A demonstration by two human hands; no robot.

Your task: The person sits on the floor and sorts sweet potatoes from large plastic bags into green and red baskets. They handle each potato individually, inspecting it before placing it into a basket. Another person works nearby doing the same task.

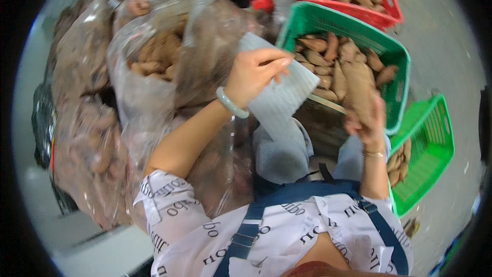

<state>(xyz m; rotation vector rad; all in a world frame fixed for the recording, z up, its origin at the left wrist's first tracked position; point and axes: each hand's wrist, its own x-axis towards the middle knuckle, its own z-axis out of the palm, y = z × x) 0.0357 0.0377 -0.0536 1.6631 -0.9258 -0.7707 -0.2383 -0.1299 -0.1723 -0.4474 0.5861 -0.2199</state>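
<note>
My left hand [258, 75], with a pale bangle at the wrist, is over a grey-blue sheet [296, 88] that looks like cloth or paper. Its fingers are curled and close together; whether they pinch the sheet cannot be made out. Part of the sheet overlaps my left knee [282, 157]. My right hand [371, 119], slightly blurred, grips the near end of a large, long sweet potato [357, 80]. This root extends over a dark green plastic crate [401, 65], where several smaller sweet potatoes [317, 58] lie.
Large clear plastic bags [207, 61] of sweet potatoes crowd my left side; one is open [157, 55]. A red crate [392, 4] of sweet potatoes stands beyond the green one. A bright green crate [426, 177] stands at right. Another person's hand [138, 3] is beside the open bag.
</note>
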